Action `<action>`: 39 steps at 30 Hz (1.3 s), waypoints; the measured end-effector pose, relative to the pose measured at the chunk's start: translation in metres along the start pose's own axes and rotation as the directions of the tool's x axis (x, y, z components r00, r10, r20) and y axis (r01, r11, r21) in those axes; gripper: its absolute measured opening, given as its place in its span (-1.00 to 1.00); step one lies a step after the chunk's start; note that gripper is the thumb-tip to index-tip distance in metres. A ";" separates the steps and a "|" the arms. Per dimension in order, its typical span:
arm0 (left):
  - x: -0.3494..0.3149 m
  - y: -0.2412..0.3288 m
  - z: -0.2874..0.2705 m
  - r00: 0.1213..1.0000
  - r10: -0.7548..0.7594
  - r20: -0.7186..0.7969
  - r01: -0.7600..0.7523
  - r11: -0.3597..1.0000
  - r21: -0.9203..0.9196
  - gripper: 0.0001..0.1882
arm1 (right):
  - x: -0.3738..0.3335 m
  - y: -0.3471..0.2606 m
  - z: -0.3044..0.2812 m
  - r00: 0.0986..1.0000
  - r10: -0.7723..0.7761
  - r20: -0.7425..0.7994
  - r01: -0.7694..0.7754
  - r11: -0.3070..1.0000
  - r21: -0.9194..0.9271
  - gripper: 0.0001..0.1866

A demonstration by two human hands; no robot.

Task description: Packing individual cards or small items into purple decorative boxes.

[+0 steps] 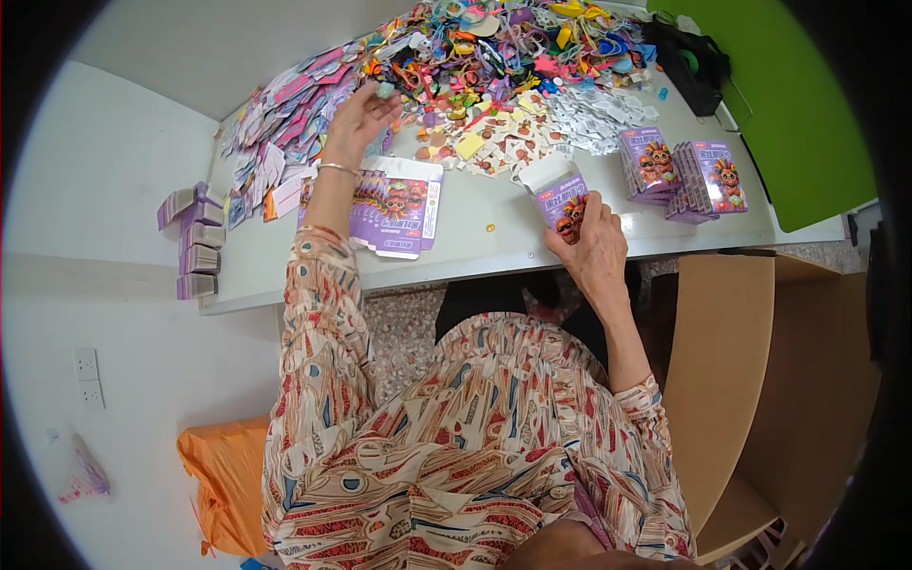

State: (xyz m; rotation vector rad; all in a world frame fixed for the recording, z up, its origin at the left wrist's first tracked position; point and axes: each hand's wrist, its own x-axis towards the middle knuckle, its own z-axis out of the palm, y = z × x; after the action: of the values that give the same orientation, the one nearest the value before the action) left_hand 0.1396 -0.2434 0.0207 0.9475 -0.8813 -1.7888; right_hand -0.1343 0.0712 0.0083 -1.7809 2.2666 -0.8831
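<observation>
- Purple card forms the small box (pixel 562 202) in the right hand (pixel 591 239); thumb and fingers close on its sides; its white top flaps (pixel 549 173) stand open, pointing away from the person, and it is held just above the near part of the white table (pixel 456 271).
- Left hand (pixel 364 123) reaches over the far left of the table, fingers slightly curled; a small pale-green piece (pixel 384 90) shows at the fingertips; whether it is gripped I cannot tell.
- Flat purple boxes (pixel 397 204) lie overlapping in a row beside the left forearm; filled-out purple boxes (pixel 717 179) stand stacked at the right.
- Colourful trinkets (pixel 518 47) heap along the far side; pink and lilac packets (pixel 294 95) spread to their left; cream picture cards (pixel 518 142) and silvery sachets (pixel 600 116) lie in front of the heap.
- Banded purple bundles (pixel 199 236) sit on the left edge; an open cardboard carton (pixel 717 380) stands below the table, right of the person.
</observation>
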 end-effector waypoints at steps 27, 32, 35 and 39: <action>-0.113 -0.071 0.171 0.937 -0.047 0.346 -0.097 0.917 0.387 -0.86 | 0.004 -0.009 0.007 1.000 -0.022 0.013 0.022 0.999 -0.026 -0.40; -0.125 -0.115 0.177 0.824 0.317 0.469 -0.553 0.627 0.548 -0.82 | 0.001 -0.005 0.006 1.000 -0.015 -0.009 0.016 0.999 0.035 -0.39; -0.137 -0.116 0.179 0.868 0.244 0.432 -0.432 0.799 0.418 -0.80 | 0.001 -0.004 0.003 1.000 0.003 -0.012 -0.002 0.999 0.051 -0.39; -0.140 -0.098 0.171 0.881 0.349 0.320 -0.461 0.785 0.414 -0.78 | 0.000 0.001 0.001 0.999 0.024 -0.028 -0.021 0.995 0.098 -0.39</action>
State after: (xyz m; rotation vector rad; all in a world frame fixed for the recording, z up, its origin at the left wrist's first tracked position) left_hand -0.0051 -0.0510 0.0469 0.7717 -1.6037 -1.3312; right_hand -0.1347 0.0707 0.0065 -1.7089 2.2157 -1.0032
